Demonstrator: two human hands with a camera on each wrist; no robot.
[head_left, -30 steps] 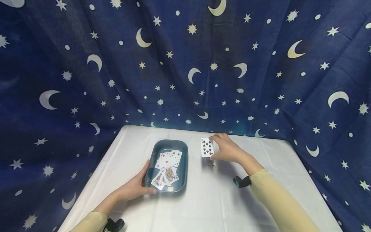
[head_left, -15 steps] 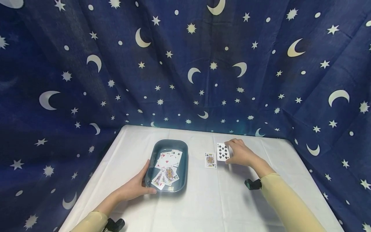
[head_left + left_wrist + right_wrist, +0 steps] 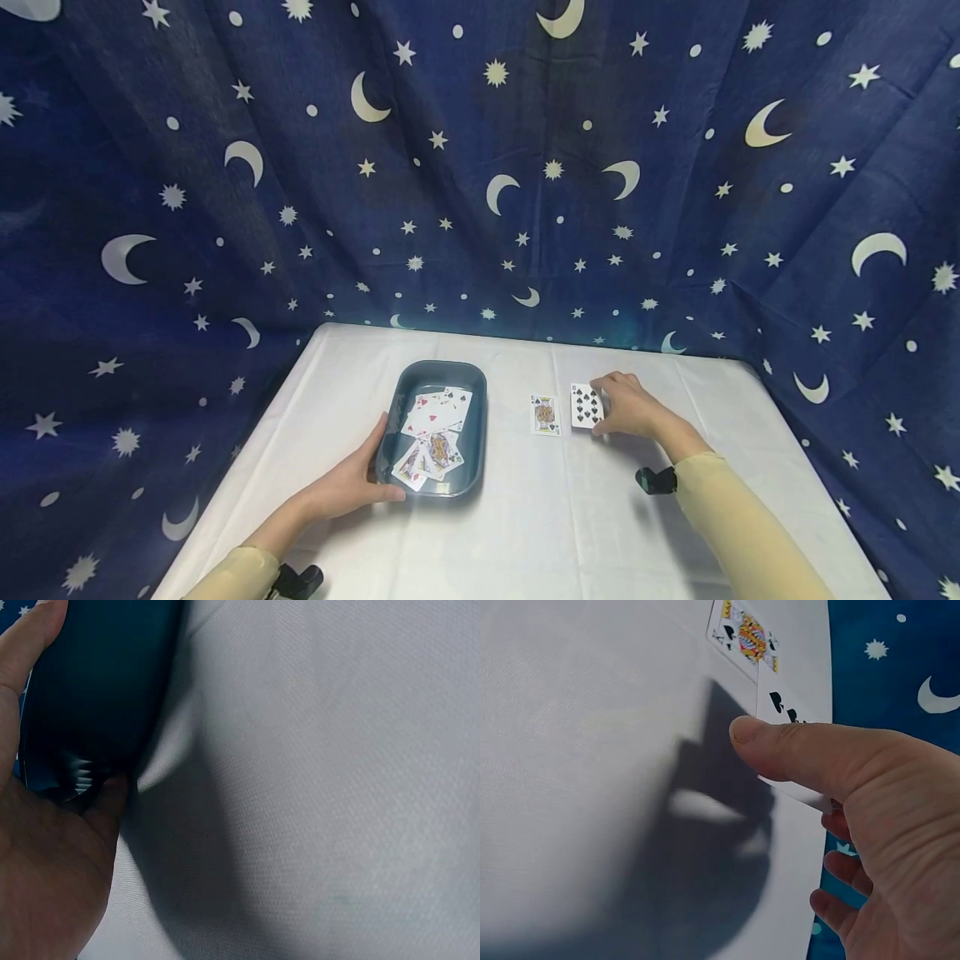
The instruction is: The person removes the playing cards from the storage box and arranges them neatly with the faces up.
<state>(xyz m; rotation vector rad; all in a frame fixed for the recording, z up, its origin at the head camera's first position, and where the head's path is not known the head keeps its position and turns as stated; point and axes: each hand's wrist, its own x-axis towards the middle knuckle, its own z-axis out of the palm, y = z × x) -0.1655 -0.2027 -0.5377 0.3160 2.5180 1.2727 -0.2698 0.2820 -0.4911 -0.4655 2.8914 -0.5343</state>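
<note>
My right hand (image 3: 630,407) pinches a playing card (image 3: 585,406) with several spade pips by its right side. In the right wrist view the thumb lies across the card's face and its shadow falls on the cloth. Left of it a king of spades (image 3: 545,415) lies face up on the table. A dark blue-green tray (image 3: 474,442) stands left of the middle, with my left hand (image 3: 341,487) gripping its near left corner, thumb on the near side. Inside are red-suited cards (image 3: 431,412) towards the back and overlapping face cards (image 3: 441,454) near the front.
A white cloth (image 3: 510,533) covers the table. Behind and on both sides hangs a dark blue curtain (image 3: 465,200) with moons and stars, close to the table's back edge.
My right hand has carried the spade card to the right and nearer me, lowering it towards the cloth. The king of spades has come into full view. Left hand and tray stay put.
</note>
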